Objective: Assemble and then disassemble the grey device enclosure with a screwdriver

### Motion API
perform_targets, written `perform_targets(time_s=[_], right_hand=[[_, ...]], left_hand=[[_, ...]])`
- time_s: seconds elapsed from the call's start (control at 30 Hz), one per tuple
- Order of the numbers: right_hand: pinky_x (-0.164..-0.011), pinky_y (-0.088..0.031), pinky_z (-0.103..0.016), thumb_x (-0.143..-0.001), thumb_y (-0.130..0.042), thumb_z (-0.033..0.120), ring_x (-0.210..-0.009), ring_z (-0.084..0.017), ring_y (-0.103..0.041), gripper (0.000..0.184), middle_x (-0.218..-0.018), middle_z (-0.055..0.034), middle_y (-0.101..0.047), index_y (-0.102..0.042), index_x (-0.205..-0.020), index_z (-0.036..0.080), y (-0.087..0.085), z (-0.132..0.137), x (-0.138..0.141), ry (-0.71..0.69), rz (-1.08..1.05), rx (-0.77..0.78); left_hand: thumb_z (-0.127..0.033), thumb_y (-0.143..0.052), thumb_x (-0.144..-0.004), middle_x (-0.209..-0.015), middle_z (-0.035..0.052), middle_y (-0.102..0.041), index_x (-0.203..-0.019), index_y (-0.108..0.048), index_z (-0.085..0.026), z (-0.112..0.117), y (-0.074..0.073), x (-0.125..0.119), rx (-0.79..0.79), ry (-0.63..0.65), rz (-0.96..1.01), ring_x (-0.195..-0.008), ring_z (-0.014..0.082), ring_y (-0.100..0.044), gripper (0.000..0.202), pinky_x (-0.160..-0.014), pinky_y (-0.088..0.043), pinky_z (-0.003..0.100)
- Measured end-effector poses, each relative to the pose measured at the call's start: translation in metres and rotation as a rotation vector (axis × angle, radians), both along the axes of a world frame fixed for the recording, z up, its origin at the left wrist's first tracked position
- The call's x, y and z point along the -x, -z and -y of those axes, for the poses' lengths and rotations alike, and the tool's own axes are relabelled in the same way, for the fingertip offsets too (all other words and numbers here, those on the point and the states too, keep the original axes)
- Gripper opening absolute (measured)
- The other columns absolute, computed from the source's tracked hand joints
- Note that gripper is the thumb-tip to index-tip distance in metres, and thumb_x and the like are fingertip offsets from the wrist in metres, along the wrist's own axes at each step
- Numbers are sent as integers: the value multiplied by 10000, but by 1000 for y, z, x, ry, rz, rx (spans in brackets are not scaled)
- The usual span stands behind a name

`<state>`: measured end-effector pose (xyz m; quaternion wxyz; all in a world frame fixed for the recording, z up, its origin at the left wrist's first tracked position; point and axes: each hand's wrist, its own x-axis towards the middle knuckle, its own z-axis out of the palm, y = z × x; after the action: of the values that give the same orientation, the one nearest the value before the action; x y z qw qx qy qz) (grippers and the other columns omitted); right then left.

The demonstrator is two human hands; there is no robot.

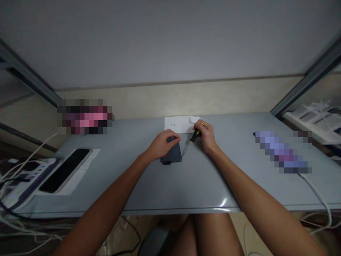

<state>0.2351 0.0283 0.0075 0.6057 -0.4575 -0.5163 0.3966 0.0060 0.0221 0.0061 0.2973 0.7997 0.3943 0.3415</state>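
A small dark grey box-shaped device (172, 155) lies on the grey table (186, 185) near its middle. My left hand (162, 144) rests over the device's far end, fingers curled around it. My right hand (205, 135) is closed around a screwdriver (195, 135) with a black and yellow handle. The thin shaft slants down and left, and its tip meets the right side of the device.
A white sheet (176, 124) with a small white object (194, 120) lies just behind my hands. A phone (65, 170) on white paper and a power strip (23, 177) with cables sit at the left. White cables (319, 195) run along the right edge. A wall stands behind.
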Motion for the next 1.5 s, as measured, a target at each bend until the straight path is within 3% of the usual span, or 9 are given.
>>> perform_targets(time_s=[0.3, 0.57, 0.7, 0.87, 1.03, 1.27, 1.37, 1.5], right_hand=[[-549, -284, -299, -760, -688, 421, -605, -146, -394, 243, -610, 17, -476, -634, -618, 231, -2, -4, -7, 94, -80, 17], [-479, -302, -263, -775, -681, 412, -606, -138, -435, 214, -670, 22, -490, -614, -674, 236, 7, -16, -17, 305, -252, 53], [-462, -306, -255, -763, -689, 401, -593, -132, -428, 193, -659, 26, -496, -636, -684, 232, 7, -18, -16, 355, -312, 61], [-470, -301, -250, -756, -700, 409, -588, -127, -423, 195, -638, 37, -474, -657, -698, 228, 5, -17, -11, 331, -341, 75], [-495, -321, -253, -766, -700, 431, -587, -122, -424, 216, -657, 39, -489, -670, -717, 222, 6, -15, -9, 314, -333, 75], [-482, -315, -260, -765, -703, 434, -582, -125, -433, 209, -657, 43, -503, -663, -741, 231, 8, -17, -11, 309, -355, 96], [-473, -315, -266, -744, -711, 444, -558, -121, -428, 217, -638, 51, -504, -675, -754, 231, 8, -19, -11, 303, -381, 114], [-475, -329, -261, -739, -717, 452, -565, -121, -456, 229, -662, 48, -540, -680, -775, 229, 10, -21, -11, 283, -383, 126]], left_hand=[[-409, -698, -1025, -1076, 69, -815, -996, -817, -207, 1, 3, 1, 134, -79, 49, -974, 229, -749, 236, -939, -609, 380], [-338, -706, -999, -1002, 57, -819, -996, -804, -202, 8, 11, -12, 63, -258, 95, -925, 214, -730, 167, -900, -582, 349], [-357, -676, -1026, -990, 46, -815, -995, -797, -209, 14, 9, -16, 33, -286, 112, -900, 205, -719, 194, -883, -572, 335], [-431, -683, -1040, -1052, 51, -829, -1051, -794, -223, 14, 6, -15, 68, -156, 173, -980, 215, -749, 236, -925, -584, 342], [-334, -705, -994, -996, 51, -828, -1014, -770, -214, 9, 9, -15, 88, -113, 246, -967, 208, -764, 137, -947, -586, 350], [-347, -718, -963, -900, 38, -808, -994, -772, -210, 0, 10, -7, 115, -168, 293, -887, 202, -765, 150, -907, -599, 342], [-366, -704, -980, -931, 44, -806, -996, -765, -203, -11, 8, 4, 72, -256, 291, -873, 195, -762, 175, -882, -592, 330], [-321, -687, -1002, -915, 57, -802, -983, -782, -193, -35, 3, 16, -1, -337, 90, -866, 207, -736, 160, -882, -575, 347]])
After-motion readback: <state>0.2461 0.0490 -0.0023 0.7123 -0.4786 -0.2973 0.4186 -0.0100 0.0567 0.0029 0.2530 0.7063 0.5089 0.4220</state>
